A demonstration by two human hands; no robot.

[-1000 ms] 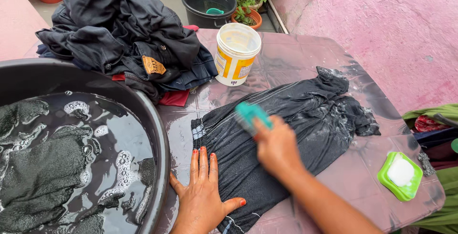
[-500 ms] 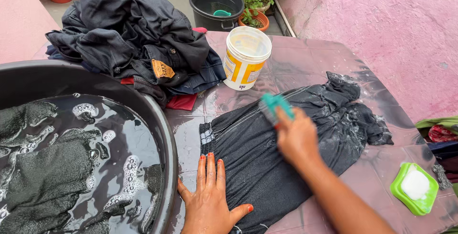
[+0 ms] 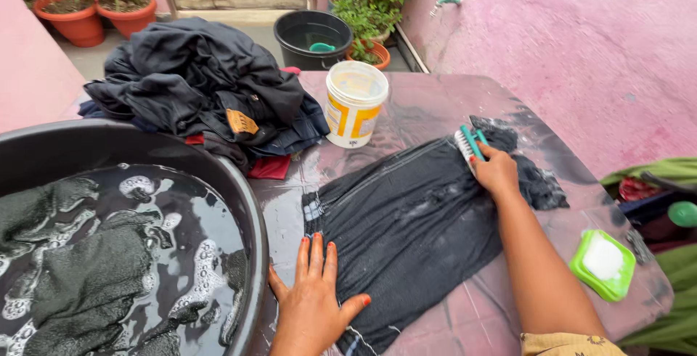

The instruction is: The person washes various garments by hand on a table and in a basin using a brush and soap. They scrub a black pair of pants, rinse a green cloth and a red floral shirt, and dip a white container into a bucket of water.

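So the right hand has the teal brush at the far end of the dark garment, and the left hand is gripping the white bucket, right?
Not quite. The head view shows the left hand pressed flat on the dark garment, apart from the white bucket. The right hand does hold the teal brush at its far end.

A garment [image 3: 414, 218] lies spread on the table [image 3: 435, 95]. The left hand [image 3: 316, 301] rests flat on its near left edge; the right hand [image 3: 497, 171] presses a brush [image 3: 468, 142] on its far right part. A tub [image 3: 239, 189] with soaking clothes [image 3: 80, 269] sits left. A clothes pile [image 3: 203, 87] lies far left, a bucket [image 3: 352, 102] just right of it. A soap dish [image 3: 601, 263] sits near right. Beyond the table stand a basin [image 3: 312, 37] and 2 plant pots [image 3: 94, 15].
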